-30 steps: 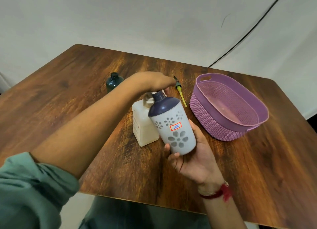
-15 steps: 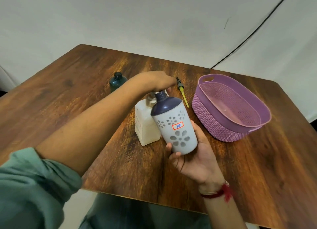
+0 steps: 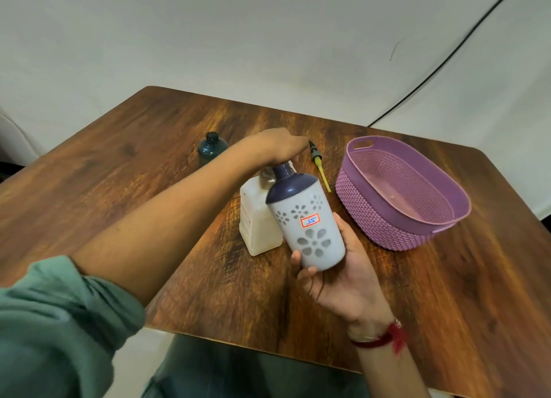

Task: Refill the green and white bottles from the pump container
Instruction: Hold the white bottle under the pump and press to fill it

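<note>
My right hand [image 3: 337, 275] holds the white bottle [image 3: 308, 227], which has a flower pattern, a dark blue top and a small label; it is tilted with its neck up against the pump. The cream pump container [image 3: 258, 218] stands on the table just left of it. My left hand [image 3: 278, 148] lies palm down over the pump head, which it hides. The dark green bottle [image 3: 211, 148] stands upright and uncapped at the back left, apart from both hands.
A purple woven basket [image 3: 399, 218] stands on the right of the wooden table [image 3: 119, 174]. A thin yellow tube with a dark cap [image 3: 319, 168] lies between the basket and the pump container. A black cable [image 3: 447, 57] runs down the wall.
Hardly anything moved: my left hand stays on the pump head and my right hand keeps the white bottle at the spout. The view shifted slightly.
</note>
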